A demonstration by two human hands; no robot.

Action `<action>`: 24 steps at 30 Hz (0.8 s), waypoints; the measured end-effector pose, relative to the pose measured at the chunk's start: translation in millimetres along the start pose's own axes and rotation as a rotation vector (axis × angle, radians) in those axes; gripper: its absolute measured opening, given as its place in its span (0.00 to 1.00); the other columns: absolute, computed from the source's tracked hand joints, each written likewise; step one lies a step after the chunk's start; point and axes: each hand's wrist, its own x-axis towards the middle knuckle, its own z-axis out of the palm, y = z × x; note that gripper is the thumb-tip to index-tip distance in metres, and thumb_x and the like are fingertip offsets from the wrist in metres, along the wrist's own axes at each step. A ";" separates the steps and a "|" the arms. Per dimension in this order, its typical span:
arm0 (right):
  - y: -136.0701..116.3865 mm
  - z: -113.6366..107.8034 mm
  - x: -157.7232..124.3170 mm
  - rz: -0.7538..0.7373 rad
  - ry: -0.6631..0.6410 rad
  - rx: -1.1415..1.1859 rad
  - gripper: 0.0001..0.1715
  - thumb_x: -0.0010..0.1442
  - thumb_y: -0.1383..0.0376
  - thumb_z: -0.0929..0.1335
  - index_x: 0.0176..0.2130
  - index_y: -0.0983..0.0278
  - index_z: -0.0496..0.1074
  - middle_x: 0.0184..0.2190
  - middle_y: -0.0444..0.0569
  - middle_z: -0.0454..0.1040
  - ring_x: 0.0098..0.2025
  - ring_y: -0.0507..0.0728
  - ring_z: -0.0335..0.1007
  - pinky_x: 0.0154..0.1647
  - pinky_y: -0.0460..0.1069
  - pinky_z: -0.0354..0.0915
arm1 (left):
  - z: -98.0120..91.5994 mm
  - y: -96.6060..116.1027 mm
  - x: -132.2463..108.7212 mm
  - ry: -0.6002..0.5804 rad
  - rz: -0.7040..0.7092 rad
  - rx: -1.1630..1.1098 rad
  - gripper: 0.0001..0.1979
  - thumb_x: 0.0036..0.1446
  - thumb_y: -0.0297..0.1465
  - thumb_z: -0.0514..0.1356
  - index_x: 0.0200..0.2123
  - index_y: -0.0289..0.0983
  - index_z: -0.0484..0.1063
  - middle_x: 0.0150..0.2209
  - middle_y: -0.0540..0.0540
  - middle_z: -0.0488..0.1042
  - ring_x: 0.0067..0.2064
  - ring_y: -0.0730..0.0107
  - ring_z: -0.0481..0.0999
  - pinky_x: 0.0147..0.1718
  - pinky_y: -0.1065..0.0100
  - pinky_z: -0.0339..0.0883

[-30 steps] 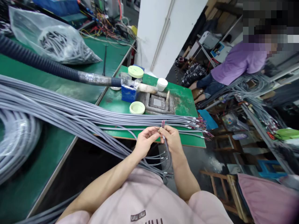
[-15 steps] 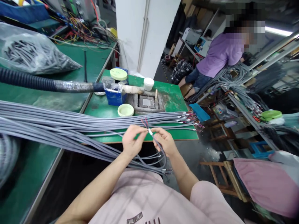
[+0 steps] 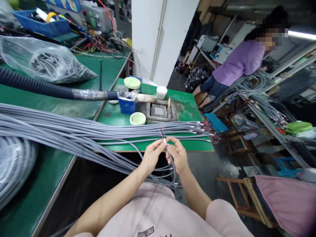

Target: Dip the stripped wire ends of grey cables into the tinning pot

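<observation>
My left hand (image 3: 151, 155) and my right hand (image 3: 177, 154) meet just in front of the green table's front edge (image 3: 153, 150). Both pinch the stripped end of one grey cable (image 3: 171, 162), whose thin coloured wires (image 3: 162, 131) fan upward above my fingers. The cable loops down from my right hand toward my lap. Behind my hands, a thick bundle of grey cables (image 3: 74, 130) runs across the table from the left, its stripped ends (image 3: 206, 126) reaching the table's right edge.
A metal fixture (image 3: 160, 111), a blue box (image 3: 127, 104), lidded jars (image 3: 132, 83) and a black corrugated hose (image 3: 37, 87) sit on the table. A plastic bag of parts (image 3: 46, 64) lies back left. A person in a purple top (image 3: 240, 64) works at right.
My hands stay on the same cable end, with the fingers shifting slightly on it. The head camera has swung a little, so the scene sits differently in view.
</observation>
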 end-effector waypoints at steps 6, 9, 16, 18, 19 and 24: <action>-15.8 -26.3 11.0 -0.079 -0.153 -0.155 0.16 0.52 0.55 0.72 0.36 0.63 0.78 0.25 0.44 0.73 0.25 0.50 0.67 0.25 0.45 0.65 | 1.0 7.8 -8.6 -0.146 -0.134 0.057 0.16 0.44 0.41 0.70 0.31 0.34 0.78 0.26 0.47 0.74 0.30 0.72 0.69 0.33 0.69 0.63; -19.6 -30.5 15.8 -0.056 -0.273 -0.155 0.17 0.51 0.53 0.72 0.34 0.63 0.80 0.25 0.44 0.71 0.24 0.49 0.66 0.25 0.45 0.64 | 1.9 4.7 -13.6 -0.252 -0.221 0.085 0.17 0.44 0.43 0.70 0.27 0.33 0.78 0.24 0.46 0.72 0.27 0.73 0.66 0.30 0.69 0.60; -1.6 -24.1 21.4 -0.123 -0.202 0.028 0.16 0.46 0.53 0.75 0.21 0.63 0.78 0.19 0.44 0.69 0.24 0.51 0.65 0.27 0.47 0.62 | -1.2 -0.7 -22.1 -0.289 -0.301 0.115 0.21 0.44 0.46 0.69 0.29 0.32 0.78 0.23 0.46 0.71 0.24 0.77 0.62 0.25 0.71 0.54; 1.2 -24.7 20.9 -0.114 -0.172 0.025 0.17 0.47 0.53 0.74 0.19 0.63 0.76 0.16 0.44 0.67 0.22 0.51 0.62 0.24 0.47 0.59 | -2.8 -0.5 -23.4 -0.307 -0.311 0.138 0.22 0.45 0.48 0.68 0.28 0.32 0.77 0.22 0.47 0.70 0.22 0.79 0.60 0.23 0.72 0.51; 1.3 -24.7 19.9 -0.109 -0.153 0.017 0.18 0.48 0.52 0.74 0.19 0.63 0.76 0.15 0.44 0.67 0.21 0.51 0.60 0.23 0.47 0.57 | -3.2 -0.2 -24.0 -0.324 -0.314 0.147 0.22 0.46 0.48 0.67 0.27 0.32 0.76 0.21 0.47 0.69 0.21 0.79 0.59 0.22 0.72 0.49; -2.1 -16.1 11.8 -0.115 -0.042 0.065 0.19 0.49 0.52 0.72 0.19 0.63 0.76 0.13 0.45 0.66 0.18 0.50 0.55 0.20 0.47 0.50 | -0.9 1.6 -26.5 -0.439 -0.344 0.144 0.24 0.49 0.50 0.64 0.24 0.33 0.72 0.20 0.50 0.67 0.18 0.82 0.52 0.19 0.72 0.43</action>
